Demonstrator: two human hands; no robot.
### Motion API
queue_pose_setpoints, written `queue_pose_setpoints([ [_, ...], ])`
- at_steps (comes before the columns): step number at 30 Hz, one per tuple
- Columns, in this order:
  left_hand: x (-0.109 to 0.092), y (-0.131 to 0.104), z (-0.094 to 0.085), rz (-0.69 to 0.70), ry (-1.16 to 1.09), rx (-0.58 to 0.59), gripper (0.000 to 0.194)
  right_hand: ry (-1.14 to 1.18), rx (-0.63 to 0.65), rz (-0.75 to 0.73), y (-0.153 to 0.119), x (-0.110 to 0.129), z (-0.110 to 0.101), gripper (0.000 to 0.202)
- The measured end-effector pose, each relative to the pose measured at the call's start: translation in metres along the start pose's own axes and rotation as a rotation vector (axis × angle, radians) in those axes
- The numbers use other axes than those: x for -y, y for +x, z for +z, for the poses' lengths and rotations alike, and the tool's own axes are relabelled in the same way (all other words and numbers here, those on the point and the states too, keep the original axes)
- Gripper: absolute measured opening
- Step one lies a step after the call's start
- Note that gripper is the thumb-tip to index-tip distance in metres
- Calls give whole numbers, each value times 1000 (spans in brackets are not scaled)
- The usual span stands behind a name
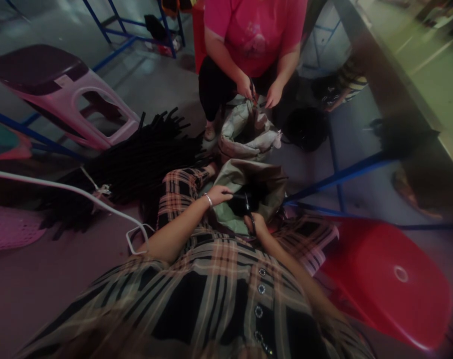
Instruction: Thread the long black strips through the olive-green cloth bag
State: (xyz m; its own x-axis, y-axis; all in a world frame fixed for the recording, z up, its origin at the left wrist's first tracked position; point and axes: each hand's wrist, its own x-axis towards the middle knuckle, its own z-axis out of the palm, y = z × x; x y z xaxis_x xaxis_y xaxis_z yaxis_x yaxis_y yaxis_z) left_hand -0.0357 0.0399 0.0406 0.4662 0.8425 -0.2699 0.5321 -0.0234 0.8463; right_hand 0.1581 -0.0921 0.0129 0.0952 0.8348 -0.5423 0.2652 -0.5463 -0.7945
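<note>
My right hand (255, 224) is closed around the handles of a pair of scissors (248, 202), whose blades point up and away from me. To its left, my left hand (219, 194) pinches a dark piece that looks like a black tube (234, 195); its far end blends into the dark behind the blades. Both hands are over the mouth of an open sack (226, 175) between my knees. Dark contents (254, 192) lie inside the sack, too dim to make out singly.
A bundle of long black tubes (136, 154), tied with string, lies to the left by a pink stool (99, 107). Opposite, a person in a pink shirt (254, 37) works over another sack (238, 144). A red stool (391, 279) and blue-legged metal table (409, 94) stand on the right.
</note>
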Motion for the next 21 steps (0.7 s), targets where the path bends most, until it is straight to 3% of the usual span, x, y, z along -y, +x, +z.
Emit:
queue_pose_setpoints([
  [7, 2, 1, 3, 23, 103, -44, 29, -41, -17, 7, 6, -8, 1, 17],
  [13, 2, 1, 4, 6, 76, -72, 31, 31, -24, 22, -1, 8, -3, 15],
  [21, 0, 1, 13, -34, 28, -127, 31, -20, 168, 7, -8, 22, -2, 19],
])
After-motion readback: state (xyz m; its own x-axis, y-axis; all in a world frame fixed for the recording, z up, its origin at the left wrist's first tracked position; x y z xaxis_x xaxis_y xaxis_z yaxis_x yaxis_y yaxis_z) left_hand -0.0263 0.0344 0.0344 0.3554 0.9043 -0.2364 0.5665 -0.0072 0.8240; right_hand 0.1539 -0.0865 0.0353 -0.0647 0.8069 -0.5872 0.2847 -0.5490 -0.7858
